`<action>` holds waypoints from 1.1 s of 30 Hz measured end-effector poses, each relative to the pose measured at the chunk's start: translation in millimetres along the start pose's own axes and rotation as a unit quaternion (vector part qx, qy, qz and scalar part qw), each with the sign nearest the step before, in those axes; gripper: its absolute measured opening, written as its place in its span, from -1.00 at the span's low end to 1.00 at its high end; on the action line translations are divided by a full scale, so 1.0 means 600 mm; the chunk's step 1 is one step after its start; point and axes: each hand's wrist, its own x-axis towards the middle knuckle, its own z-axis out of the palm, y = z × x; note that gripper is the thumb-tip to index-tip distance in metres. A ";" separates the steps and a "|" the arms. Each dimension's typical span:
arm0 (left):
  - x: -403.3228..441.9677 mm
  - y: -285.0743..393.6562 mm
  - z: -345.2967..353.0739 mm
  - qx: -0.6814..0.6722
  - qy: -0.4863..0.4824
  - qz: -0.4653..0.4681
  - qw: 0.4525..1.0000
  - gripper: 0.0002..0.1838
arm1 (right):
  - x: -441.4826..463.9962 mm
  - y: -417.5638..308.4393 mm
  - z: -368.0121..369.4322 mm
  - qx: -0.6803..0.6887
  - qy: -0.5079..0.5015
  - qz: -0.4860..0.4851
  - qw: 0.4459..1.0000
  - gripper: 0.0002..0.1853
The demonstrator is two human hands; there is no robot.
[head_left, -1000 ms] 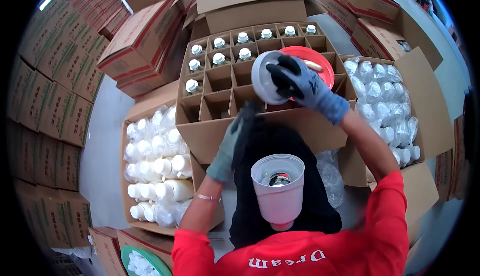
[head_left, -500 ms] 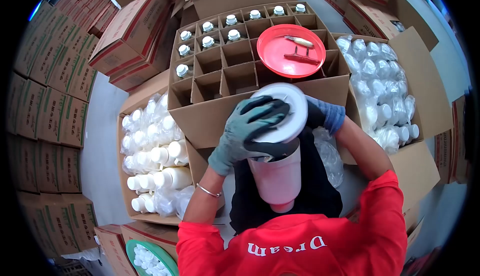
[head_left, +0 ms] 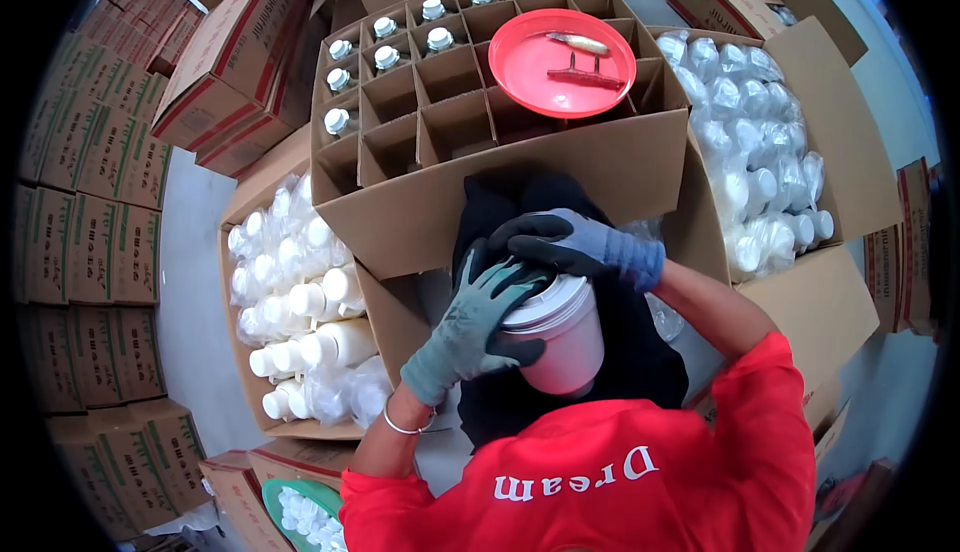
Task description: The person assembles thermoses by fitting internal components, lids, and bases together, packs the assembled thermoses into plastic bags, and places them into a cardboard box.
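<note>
A white plastic tub (head_left: 558,354) stands between my black-trousered legs, with its white round lid (head_left: 548,306) seated on the rim. My left hand (head_left: 478,320), in a green and black glove, wraps the near-left side, its fingers across the lid and its thumb down the tub wall. On the far side my right hand (head_left: 570,243), in a blue and black glove, presses on the lid with fingers curled over its edge. Both hands hide much of the lid, so I cannot tell whether it is fully closed all round.
Ahead is a divided carton (head_left: 500,177) with several white-capped bottles. A red dish (head_left: 530,77) on it holds a knife-like tool (head_left: 580,44) and a red T-shaped piece (head_left: 585,78). Open boxes of wrapped white bottles flank me; a green basin (head_left: 300,492) of caps sits lower left.
The lid came down from a tilted position above the tub onto its rim. My right hand moved from behind the lid to its top, and my left hand shifted lower. The view tilted slightly.
</note>
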 end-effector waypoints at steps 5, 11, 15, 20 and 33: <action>0.011 0.042 0.006 0.068 0.024 -0.038 0.997 -0.14 | 0.021 -0.006 -0.014 0.023 -0.080 0.022 0.996 -0.66; 0.002 -0.002 0.021 -0.037 0.092 -0.023 0.995 -0.26 | 0.004 -0.026 -0.039 -0.142 -0.141 0.017 0.979 -0.58; -0.002 -0.006 0.028 -0.159 0.135 -0.105 0.972 -0.40 | -0.027 -0.037 -0.050 -0.066 -0.122 -0.038 0.990 -0.38; 0.010 -0.020 0.025 -0.236 0.186 -0.118 0.946 -0.59 | -0.043 -0.021 -0.020 -0.031 0.004 -0.026 0.999 -0.46; -0.001 -0.056 0.022 -0.028 0.070 0.018 0.997 -0.33 | -0.041 -0.030 -0.013 -0.181 -0.068 -0.124 0.973 -0.25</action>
